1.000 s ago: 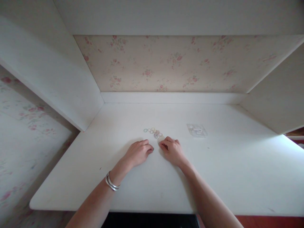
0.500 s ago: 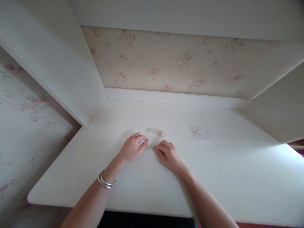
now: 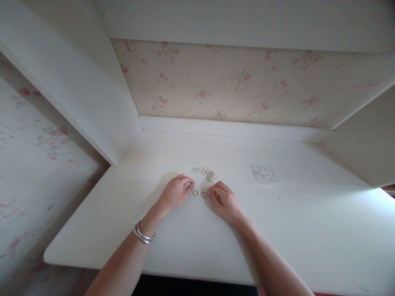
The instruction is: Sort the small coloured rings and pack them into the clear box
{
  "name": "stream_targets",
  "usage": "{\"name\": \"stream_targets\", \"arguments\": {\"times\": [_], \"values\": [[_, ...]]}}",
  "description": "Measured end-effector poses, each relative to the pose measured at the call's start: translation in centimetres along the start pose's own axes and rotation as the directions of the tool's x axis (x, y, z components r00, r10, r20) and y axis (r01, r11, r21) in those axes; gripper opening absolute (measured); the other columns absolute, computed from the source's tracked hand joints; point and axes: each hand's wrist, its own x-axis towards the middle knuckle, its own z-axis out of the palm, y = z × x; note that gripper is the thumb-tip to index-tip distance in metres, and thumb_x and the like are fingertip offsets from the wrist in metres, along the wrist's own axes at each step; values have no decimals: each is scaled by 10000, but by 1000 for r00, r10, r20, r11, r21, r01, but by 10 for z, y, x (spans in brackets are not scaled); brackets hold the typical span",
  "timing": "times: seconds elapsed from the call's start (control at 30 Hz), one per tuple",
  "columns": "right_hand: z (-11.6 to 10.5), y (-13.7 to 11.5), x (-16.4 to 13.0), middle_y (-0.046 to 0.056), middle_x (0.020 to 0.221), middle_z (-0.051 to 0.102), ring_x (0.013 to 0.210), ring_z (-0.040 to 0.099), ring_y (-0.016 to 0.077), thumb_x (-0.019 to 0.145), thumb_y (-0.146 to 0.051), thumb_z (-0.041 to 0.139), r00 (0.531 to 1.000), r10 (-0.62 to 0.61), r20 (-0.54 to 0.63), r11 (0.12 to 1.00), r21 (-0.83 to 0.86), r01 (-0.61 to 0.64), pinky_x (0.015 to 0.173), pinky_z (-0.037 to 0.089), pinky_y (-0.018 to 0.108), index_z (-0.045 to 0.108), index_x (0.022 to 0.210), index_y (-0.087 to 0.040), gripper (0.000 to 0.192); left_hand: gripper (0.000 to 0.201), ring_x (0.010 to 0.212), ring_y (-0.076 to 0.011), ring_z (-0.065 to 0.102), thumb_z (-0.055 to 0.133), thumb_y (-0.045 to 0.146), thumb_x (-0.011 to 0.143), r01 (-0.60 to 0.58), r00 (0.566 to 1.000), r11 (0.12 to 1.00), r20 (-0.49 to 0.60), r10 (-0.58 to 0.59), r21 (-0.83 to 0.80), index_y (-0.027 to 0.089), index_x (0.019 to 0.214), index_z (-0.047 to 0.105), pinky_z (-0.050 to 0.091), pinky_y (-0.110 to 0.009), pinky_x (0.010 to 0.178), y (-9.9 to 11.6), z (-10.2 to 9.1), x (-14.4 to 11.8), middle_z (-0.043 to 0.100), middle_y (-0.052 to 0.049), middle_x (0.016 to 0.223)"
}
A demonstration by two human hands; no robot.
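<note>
My left hand point(image 3: 176, 192) hovers just left of a yellowish ring point(image 3: 195, 193) lying on the white desk. Its thumb and fingers curve toward each other with a small gap and nothing visible between them. To the right of that ring lies a grey ring point(image 3: 203, 195), close by the fingertips of my right hand point(image 3: 224, 201). The right fingers are bent and slightly apart, with nothing seen in them; whether they touch the grey ring I cannot tell. Beyond both hands is a cluster of several thin rings point(image 3: 210, 176), some overlapping, with a greenish ring point(image 3: 195, 169) at its left end.
A clear plastic packet point(image 3: 264, 174) lies on the white desk point(image 3: 173, 250) to the right. A small dark mark or sliver point(image 3: 136, 216) shows left of my left forearm. White panels point(image 3: 77, 82) and a floral-papered wall point(image 3: 222, 82) enclose the desk.
The grey ring, earlier at my right fingertips, now lies in the open on the desk. My right hand has drawn slightly right from it. The whole view has shifted a little.
</note>
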Motion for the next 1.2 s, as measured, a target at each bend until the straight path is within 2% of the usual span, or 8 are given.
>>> {"name": "stream_targets", "arguments": {"times": [0.2, 0.33, 0.43, 0.6, 0.7, 0.97, 1.2], "values": [[-1, 10, 0, 29, 825, 587, 719, 540, 137, 893, -294, 444, 975, 162, -149, 986, -19, -167, 661, 397, 239, 638, 839, -220, 214, 175, 722, -124, 576, 499, 228, 841, 27, 1000, 999, 8, -27, 28, 209, 871, 671, 441, -238, 706, -6, 4, 2, 658, -11, 845], [-2, 18, 1, 10, 758, 578, 653, 519, 123, 891, -314, 432, 953, 243, -179, 963, -73, -259, 640, 382, 235, 646, 846, -224, 236, 183, 767, -134, 593, 495, 230, 840, 29, 999, 1000, 37, -29, 8, 208, 877, 673, 451, -238, 728, -9, 9, 2, 665, -16, 876], [-2, 20, 3, 10, 786, 592, 662, 533, 116, 889, -317, 420, 951, 271, -151, 950, -118, -289, 652, 379, 234, 653, 881, -225, 251, 186, 799, -145, 603, 501, 241, 835, 39, 997, 999, 60, -38, -13, 205, 880, 678, 459, -238, 735, -10, 13, 2, 669, -24, 883], [-3, 16, 4, 29, 933, 608, 765, 569, 129, 886, -318, 442, 968, 244, -51, 937, -243, -249, 744, 371, 266, 619, 1092, -247, 281, 186, 788, -141, 609, 511, 252, 830, 59, 996, 996, 68, -54, -72, 209, 881, 685, 460, -238, 735, -9, 15, 2, 679, -16, 885], [-4, 13, 3, 29, 954, 596, 842, 573, 151, 892, -325, 453, 977, 213, 7, 930, -309, -200, 796, 351, 301, 576, 1175, -286, 311, 183, 777, -135, 607, 520, 253, 825, 75, 996, 993, 63, -69, -92, 210, 883, 688, 455, -236, 726, -8, 14, 3, 682, -8, 879], [-2, 18, 2, 20, 939, 588, 831, 570, 139, 906, -320, 448, 973, 229, 3, 934, -281, -219, 783, 340, 289, 642, 971, -252, 215, 191, 768, -133, 600, 521, 258, 823, 97, 993, 989, 71, -89, -114, 197, 885, 690, 445, -233, 713, -9, 13, 4, 682, -14, 871], [-1, 18, 4, 24, 914, 583, 797, 560, 140, 923, -268, 411, 970, 230, 75, 937, -286, -200, 754, 321, 297, 627, 895, -228, 222, 195, 764, -132, 597, 516, 266, 828, 91, 994, 991, 73, -85, -95, 204, 888, 690, 445, -232, 709, -10, 14, 4, 680, -11, 870]]}}
